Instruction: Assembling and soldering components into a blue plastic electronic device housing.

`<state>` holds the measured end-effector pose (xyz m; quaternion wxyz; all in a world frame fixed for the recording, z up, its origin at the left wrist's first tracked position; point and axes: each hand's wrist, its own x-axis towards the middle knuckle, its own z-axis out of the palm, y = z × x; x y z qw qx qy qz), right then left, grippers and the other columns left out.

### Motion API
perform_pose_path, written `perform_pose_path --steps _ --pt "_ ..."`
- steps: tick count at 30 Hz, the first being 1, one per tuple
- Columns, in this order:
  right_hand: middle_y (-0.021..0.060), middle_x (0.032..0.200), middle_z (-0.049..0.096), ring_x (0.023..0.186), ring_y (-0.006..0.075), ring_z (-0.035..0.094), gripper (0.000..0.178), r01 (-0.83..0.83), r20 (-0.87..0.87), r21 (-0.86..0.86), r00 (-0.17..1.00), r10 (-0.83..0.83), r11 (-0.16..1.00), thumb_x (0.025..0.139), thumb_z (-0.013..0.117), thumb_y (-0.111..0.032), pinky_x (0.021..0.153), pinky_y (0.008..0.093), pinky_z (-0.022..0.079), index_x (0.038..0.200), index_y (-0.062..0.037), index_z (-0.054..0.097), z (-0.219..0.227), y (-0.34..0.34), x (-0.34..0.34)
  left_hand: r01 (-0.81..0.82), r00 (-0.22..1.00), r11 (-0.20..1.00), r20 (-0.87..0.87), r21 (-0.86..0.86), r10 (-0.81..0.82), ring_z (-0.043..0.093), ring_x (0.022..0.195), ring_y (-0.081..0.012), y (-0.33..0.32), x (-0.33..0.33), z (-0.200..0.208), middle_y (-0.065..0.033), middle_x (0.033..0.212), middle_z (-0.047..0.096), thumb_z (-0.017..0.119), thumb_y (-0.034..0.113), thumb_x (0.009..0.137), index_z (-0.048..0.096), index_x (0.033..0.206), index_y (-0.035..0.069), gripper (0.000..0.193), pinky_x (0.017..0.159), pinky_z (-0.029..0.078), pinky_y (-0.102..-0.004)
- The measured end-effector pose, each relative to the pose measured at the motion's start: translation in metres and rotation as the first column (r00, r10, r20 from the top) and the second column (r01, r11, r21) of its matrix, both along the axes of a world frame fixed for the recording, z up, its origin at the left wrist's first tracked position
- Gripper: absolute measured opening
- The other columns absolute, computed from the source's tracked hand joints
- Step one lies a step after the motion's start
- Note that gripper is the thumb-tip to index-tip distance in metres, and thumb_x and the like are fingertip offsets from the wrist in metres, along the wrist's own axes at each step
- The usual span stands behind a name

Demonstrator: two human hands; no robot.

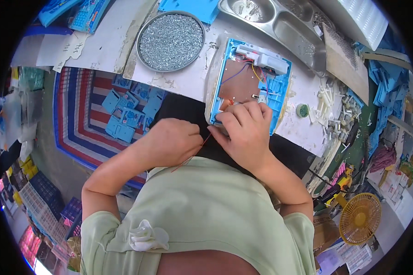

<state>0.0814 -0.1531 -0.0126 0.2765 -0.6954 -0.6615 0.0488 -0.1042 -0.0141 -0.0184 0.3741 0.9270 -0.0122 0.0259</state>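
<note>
An opened blue plastic casing lies on the bench's near edge, with a brown circuit board, thin coloured wires and a grey-white plastic part inside. My right hand bends over its near wall, fingers inside and thumb outside by the left corner. A thin red wire runs from near that thumb down to my left hand. There, closed fingers pinch the wire, and a loose end hangs in front of my shirt. My right fingers partly cover an orange-brown piece at the board's near edge.
A round tray full of small screws stands left of the casing. Behind is a compartmented metal tray. White plastic pieces and a green roll lie at right. Blue parts sit on striped cloth below left.
</note>
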Motion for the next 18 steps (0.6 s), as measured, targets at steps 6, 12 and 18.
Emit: perform_pose_path --steps 6,12,18 --pt "0.0079 0.104 0.064 0.100 0.0291 0.058 0.039 -0.091 -0.062 -0.032 0.994 0.089 0.995 0.068 0.086 -0.022 0.087 0.0452 0.042 0.099 -0.0079 0.067 0.019 0.000 0.016 -0.205 0.942 0.977 0.282 0.060 0.180 0.063 0.072 -0.0282 0.014 0.030 -0.013 -0.0056 0.083 0.063 0.080 0.018 0.082 0.070 0.100 0.013 0.021 0.060 0.049 -0.0404" --pt "0.0039 0.086 0.073 0.078 0.0116 0.066 0.011 0.422 -0.459 -0.009 0.804 -0.378 0.907 0.086 0.076 -0.007 0.073 0.0280 0.052 0.096 -0.0002 0.075 0.073 0.006 0.221 -0.077 0.925 0.996 0.368 -0.054 0.091 0.061 0.067 -0.0269 0.027 0.042 -0.016 -0.0043 0.079 0.062 0.081 0.017 0.081 0.073 0.100 0.015 0.021 0.057 0.047 -0.0404" --pt "0.0088 0.105 0.073 0.100 0.0317 0.062 0.018 -0.027 0.391 0.435 0.906 -0.162 0.900 0.086 0.077 -0.014 0.093 0.0411 0.049 0.104 -0.0132 0.079 0.099 0.199 0.330 -0.108 0.944 0.992 0.305 -0.061 0.122 0.062 0.070 -0.0226 0.027 0.036 -0.021 -0.0010 0.083 0.063 0.086 0.018 0.076 0.076 0.098 0.019 0.024 0.060 0.048 -0.0371"
